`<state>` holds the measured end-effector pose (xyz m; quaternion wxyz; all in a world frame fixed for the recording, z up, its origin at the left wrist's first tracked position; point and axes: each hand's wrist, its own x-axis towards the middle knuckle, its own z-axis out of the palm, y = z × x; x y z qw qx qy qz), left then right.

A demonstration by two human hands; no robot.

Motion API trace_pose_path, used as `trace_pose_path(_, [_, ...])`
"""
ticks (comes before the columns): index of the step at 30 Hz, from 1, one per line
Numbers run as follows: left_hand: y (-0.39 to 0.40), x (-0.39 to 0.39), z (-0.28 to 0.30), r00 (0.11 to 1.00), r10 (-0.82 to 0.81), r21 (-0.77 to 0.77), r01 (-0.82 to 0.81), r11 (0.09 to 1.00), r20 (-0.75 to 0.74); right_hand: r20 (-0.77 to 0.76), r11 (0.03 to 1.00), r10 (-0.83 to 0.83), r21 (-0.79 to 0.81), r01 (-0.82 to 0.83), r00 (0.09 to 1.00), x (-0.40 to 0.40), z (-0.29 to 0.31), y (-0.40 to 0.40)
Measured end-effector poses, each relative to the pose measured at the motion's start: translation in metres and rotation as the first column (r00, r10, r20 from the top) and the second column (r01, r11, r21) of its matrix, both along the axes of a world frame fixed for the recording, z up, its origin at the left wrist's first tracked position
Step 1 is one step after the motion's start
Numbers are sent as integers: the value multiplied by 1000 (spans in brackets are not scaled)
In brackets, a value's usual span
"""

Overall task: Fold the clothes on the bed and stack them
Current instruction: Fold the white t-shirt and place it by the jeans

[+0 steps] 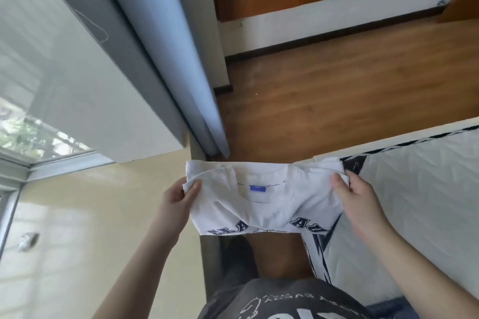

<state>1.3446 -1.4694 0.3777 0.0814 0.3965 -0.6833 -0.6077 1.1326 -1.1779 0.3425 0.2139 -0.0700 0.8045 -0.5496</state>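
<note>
Wooden flooring (337, 90) runs behind a bed (420, 202) with a white quilted cover, and a pale blue curtain (171, 41) hangs beside a window to the far side of the bed's corner. Just off that corner, held up in the air over the gap between bed and wall, is a white T-shirt (264, 202), stretched flat between both hands with its neck opening facing the camera. It has a small blue label (258, 188) inside the collar and dark navy block letters along its lower edge, only partly readable. Its right end overlaps the bed's edge. The left hand (177, 200) pinches the shirt's left shoulder, thumb on top and fingers curled under the bunched cloth. The right hand (359, 198) grips the opposite shoulder the same way, thumb pressing the fabric from above. Below the shirt is the person's dark printed top (280, 303)
</note>
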Motion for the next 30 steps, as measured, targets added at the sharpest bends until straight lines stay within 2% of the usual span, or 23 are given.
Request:
trace_pose_path(5, [-68,-70,-13,980,-199,-49,200,979,22,-4,993,-115,32,115,993,-39,0,-43])
trace_pose_path(11, [-127,-169,2,909,-417,-67,417,906,13,43,961,-274,36,272,961,-65,10,-80])
trace_pose_path(15, [-142,-247,6,848,-531,-125,527,841,7,9,915,-403,28,402,915,-83,18,-86])
trace_pose_path(19, [-133,-330,3,781,-625,-136,620,773,9,10,843,-538,23,538,843,-106,20,-76])
trace_pose_path(25, [-87,-439,-7,601,-799,-136,793,593,20,41,752,-659,1,660,751,-137,16,-45])
trace_pose_path(30, [-38,-503,7,465,-884,-126,881,456,50,40,600,-800,48,798,599,-153,21,-25])
